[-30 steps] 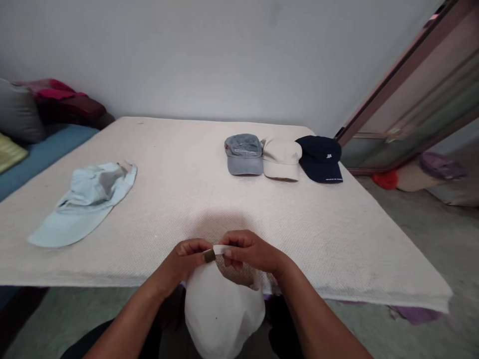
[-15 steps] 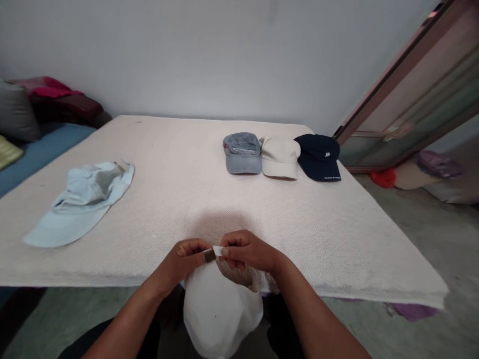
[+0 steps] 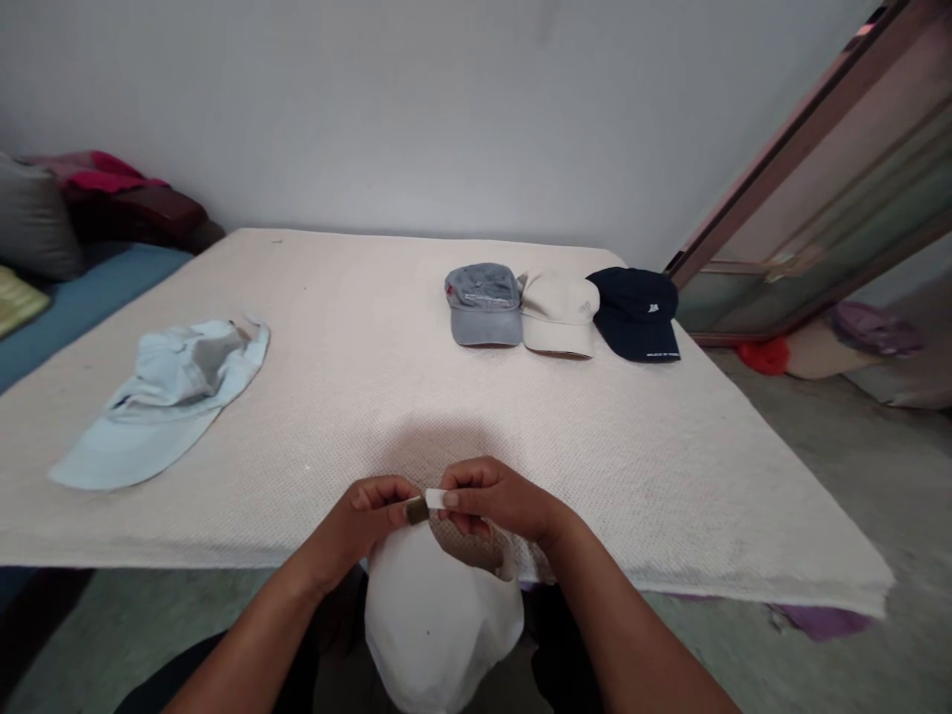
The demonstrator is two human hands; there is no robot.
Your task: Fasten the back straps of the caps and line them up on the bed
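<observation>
- Currently pinching brass-coloured buckle (image 3: 417, 511) with left hand (image 3: 366, 516)
- Gripping white strap (image 3: 435, 499) with right hand (image 3: 500, 501)
- Holding white cap (image 3: 438, 620) beside cloth-covered table (image 3: 669, 466)

The white cap (image 3: 438, 620) looked like smooth, matt cloth, its strap (image 3: 436, 499) seemingly cloth too, its clasp (image 3: 417, 510) dull, brassy metal. The table cover (image 3: 357, 357) was rough, textured cloth. The grey cap (image 3: 483, 307) was mottled matt cloth, the navy cap (image 3: 632, 322) matt cloth also, the wall (image 3: 334, 119) smooth and matt
</observation>
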